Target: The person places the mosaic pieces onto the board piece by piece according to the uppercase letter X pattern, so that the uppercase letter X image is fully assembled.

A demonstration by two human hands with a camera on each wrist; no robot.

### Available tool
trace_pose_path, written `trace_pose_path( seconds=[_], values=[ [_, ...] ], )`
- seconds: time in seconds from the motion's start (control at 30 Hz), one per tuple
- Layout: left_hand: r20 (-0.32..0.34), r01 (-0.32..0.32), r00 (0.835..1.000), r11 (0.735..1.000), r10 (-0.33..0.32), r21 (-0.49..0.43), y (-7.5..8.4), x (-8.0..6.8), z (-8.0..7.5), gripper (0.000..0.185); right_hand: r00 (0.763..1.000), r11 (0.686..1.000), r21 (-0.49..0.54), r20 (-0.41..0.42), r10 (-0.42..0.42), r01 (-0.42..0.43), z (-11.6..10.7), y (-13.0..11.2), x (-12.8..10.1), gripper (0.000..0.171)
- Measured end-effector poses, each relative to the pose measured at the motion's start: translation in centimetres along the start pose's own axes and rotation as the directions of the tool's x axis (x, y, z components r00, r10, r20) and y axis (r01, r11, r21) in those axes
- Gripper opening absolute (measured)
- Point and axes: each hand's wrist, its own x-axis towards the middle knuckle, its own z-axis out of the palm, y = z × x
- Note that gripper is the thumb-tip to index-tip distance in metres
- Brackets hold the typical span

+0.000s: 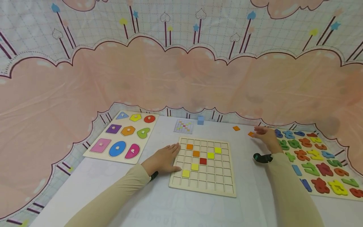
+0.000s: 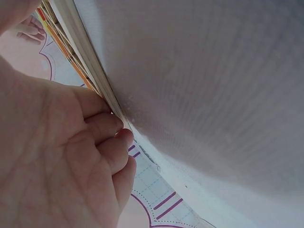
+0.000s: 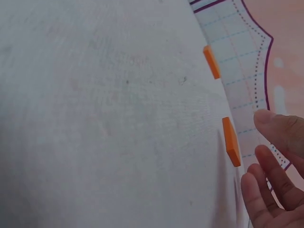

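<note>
A wooden grid board [image 1: 215, 186] lies in the middle of the white table, with orange, yellow and red tiles [image 1: 203, 161] set in a few squares. My left hand [image 1: 165, 156] rests flat at the board's left edge. In the left wrist view its fingers [image 2: 111, 128] touch the board's rim [image 2: 88, 57]. My right hand [image 1: 262, 133] reaches to the far right, fingers relaxed, just beside a loose orange tile [image 1: 250, 134]. In the right wrist view that tile [image 3: 231, 141] lies a small gap from the fingertips [image 3: 266, 190]. A second orange tile [image 1: 236, 128] [image 3: 211, 61] lies farther left.
A small pattern card [image 1: 184, 126] and a blue cube [image 1: 200, 120] sit behind the grid board. A shape puzzle with knobs [image 1: 95, 154] lies at the left, a coloured letter puzzle [image 1: 340, 197] at the right. A pink printed cloth hangs behind the table.
</note>
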Motion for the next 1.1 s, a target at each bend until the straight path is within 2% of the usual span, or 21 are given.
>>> trace_pose_path(
  seconds=[0.17, 0.43, 0.6, 0.83, 1.1],
  values=[
    [-0.006, -0.005, 1.0, 1.0, 0.005, 0.005, -0.1, 0.1, 0.1, 0.091, 0.999, 1.0, -0.013, 0.046, 0.024, -0.023, 0.1, 0.2, 0.3, 0.059],
    [-0.009, -0.007, 1.0, 1.0, 0.007, 0.005, 0.0, 0.1, 0.1, 0.091, 0.991, 0.992, -0.118, 0.122, 0.063, -0.049, 0.3, 0.3, 0.8, 0.057],
    [-0.015, -0.007, 1.0, 1.0, 0.007, 0.007, 0.0, 0.0, 0.1, 0.09, 0.989, 0.989, -0.139, 0.127, 0.073, -0.055, 0.6, 0.3, 0.8, 0.055],
    [-0.012, -0.004, 1.0, 1.0, 0.004, 0.014, 0.0, 0.0, 0.1, 0.091, 0.991, 0.99, -0.142, 0.132, 0.032, -0.013, 0.8, 0.7, 1.1, 0.048],
    [-0.013, -0.012, 1.0, 1.0, 0.013, 0.014, -0.1, 0.0, 0.2, 0.091, 0.993, 0.986, -0.168, 0.113, 0.031, -0.012, 1.0, 0.2, 1.0, 0.045]
  ],
)
